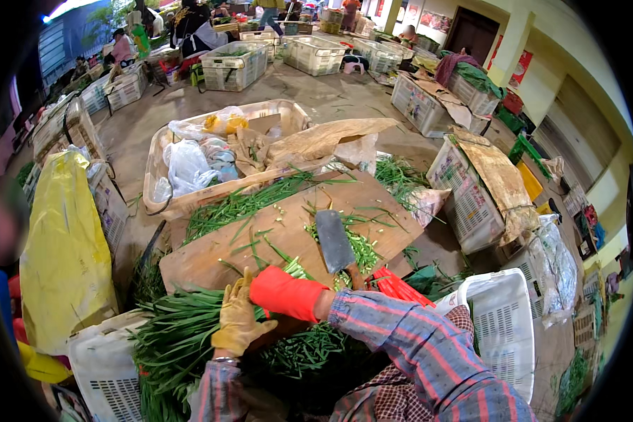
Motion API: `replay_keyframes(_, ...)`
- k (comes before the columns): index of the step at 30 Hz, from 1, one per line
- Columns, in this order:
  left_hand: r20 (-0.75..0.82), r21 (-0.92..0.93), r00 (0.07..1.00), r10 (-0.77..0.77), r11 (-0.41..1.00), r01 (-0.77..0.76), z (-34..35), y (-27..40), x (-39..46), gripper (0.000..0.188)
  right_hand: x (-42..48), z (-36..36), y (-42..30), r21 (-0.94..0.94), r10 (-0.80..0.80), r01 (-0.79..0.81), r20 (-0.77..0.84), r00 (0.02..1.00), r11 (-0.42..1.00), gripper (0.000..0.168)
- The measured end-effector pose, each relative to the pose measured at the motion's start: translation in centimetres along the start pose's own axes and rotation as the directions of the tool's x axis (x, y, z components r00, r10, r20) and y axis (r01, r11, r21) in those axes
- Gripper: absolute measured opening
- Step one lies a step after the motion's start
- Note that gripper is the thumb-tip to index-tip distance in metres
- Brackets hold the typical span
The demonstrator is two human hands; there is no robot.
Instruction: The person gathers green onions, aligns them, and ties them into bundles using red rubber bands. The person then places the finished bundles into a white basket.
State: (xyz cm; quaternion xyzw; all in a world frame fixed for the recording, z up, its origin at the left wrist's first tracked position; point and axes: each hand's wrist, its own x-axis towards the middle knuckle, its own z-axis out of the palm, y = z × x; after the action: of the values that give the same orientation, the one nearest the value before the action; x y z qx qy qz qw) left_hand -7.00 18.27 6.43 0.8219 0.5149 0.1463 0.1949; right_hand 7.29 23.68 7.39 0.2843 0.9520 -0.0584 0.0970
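My left hand [240, 319], in a yellow glove, is beside a large bundle of garlic chives [190, 332], its thumb spread from its fingers. Touching or close to its fingertips is my right hand [285, 293] in a red glove; its fingers are hidden, so its grip cannot be made out. Pale cut chive stems [297, 269] show just beyond the red glove. On the tilted wooden board [205, 264] lies a cleaver [335, 240], handle towards me, among chopped stem ends [361, 250]. Red strips [398, 285] bearing writing lie right of its handle.
A pale crate [158, 203] with plastic bags stands behind the board. White crates flank me at left [108, 369] and right [506, 327]. Chive trimmings [306, 348] lie below my hands. A yellow sack [66, 253] stands left; a cardboard-topped crate [467, 211] stands right. People work farther back.
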Motion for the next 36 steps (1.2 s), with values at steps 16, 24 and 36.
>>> replay_keyframes(16, -0.423, -0.107, 0.905, 0.042, 0.99, -0.096, 1.6, 1.2, -2.0, 0.071, -3.6, -10.9, -6.3, 0.017, -0.048, 0.057, -0.332, 0.942, 0.998, 0.018)
replay_keyframes(24, -0.202, 0.245, 0.979, 0.011, 0.969, 0.04, 4.3, -0.3, -0.2, 0.09, -2.4, 1.4, -3.4, -0.324, 0.143, -0.249, -0.317, 0.938, 0.913, 0.013)
replay_keyframes(36, -0.172, 0.288, 0.985, -0.027, 0.955, 0.077, 3.9, 0.6, -0.6, 0.09, -3.9, 1.9, -3.4, 0.909, 0.468, -0.346, 0.417, 0.779, -0.233, 0.027)
